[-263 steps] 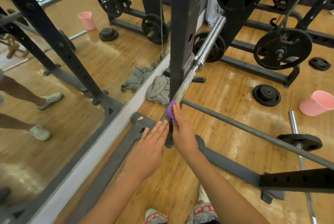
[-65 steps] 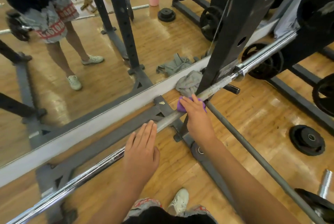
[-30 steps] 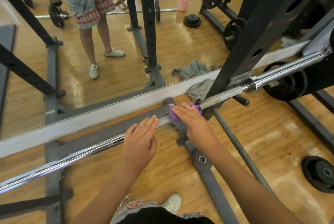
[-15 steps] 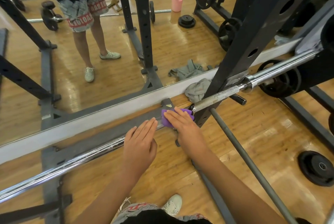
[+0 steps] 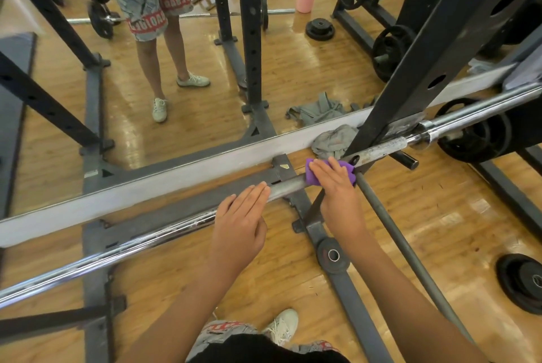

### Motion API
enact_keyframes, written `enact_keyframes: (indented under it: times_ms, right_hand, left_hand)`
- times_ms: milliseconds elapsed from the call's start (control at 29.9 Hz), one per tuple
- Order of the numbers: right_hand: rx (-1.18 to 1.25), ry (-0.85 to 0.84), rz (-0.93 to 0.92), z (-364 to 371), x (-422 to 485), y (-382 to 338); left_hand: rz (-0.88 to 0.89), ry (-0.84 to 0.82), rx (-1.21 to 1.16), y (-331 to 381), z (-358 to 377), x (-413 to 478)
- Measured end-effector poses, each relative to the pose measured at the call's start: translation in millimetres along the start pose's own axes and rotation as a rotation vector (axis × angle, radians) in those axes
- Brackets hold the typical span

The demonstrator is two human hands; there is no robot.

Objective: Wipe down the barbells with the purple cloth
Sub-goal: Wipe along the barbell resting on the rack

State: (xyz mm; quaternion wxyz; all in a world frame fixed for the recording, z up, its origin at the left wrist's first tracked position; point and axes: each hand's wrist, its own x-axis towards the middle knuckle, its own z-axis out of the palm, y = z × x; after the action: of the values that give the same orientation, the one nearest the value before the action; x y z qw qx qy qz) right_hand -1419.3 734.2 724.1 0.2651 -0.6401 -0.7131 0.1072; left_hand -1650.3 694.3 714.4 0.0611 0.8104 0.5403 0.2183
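R hand [image 5: 337, 188] flat on cloth [image 5: 311, 176].

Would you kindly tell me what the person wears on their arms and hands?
Nothing shows on either: the left hand and right hand are bare, with no gloves, rings or watch visible, and the left forearm and right forearm are uncovered to the frame edge, so no sleeve appears.
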Motion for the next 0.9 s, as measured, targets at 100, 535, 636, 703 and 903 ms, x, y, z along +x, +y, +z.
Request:
enact_keyframes:
  times_ms: [100,535,636,703,903]
  right_hand:
    - [0.004,0.025,-0.027,11.8,-8.5,-16.2]
    - [0.011,-0.016,-0.126,28.8,-19.7,-21.3]
    - [0.075,0.116,0.07,27.2,-17.0,-15.9]
    - [0.132,0.226,0.203,30.6,-14.4,-17.8]
    - [0.494,0.496,0.52,62.5,-15.5,-68.2]
  left_hand:
    - [-0.007,-0.02,-0.004,1.0,-2.2,0.9]
    - [0.199,-0.309,-0.111,-43.1,-29.6,14.9]
    - [0.294,-0.444,-0.093,-59.7,-36.7,19.4]
    - [0.356,-0.526,-0.081,-67.4,-39.9,23.7]
    - [0.486,-0.628,-0.086,-90.0,-46.0,32.1]
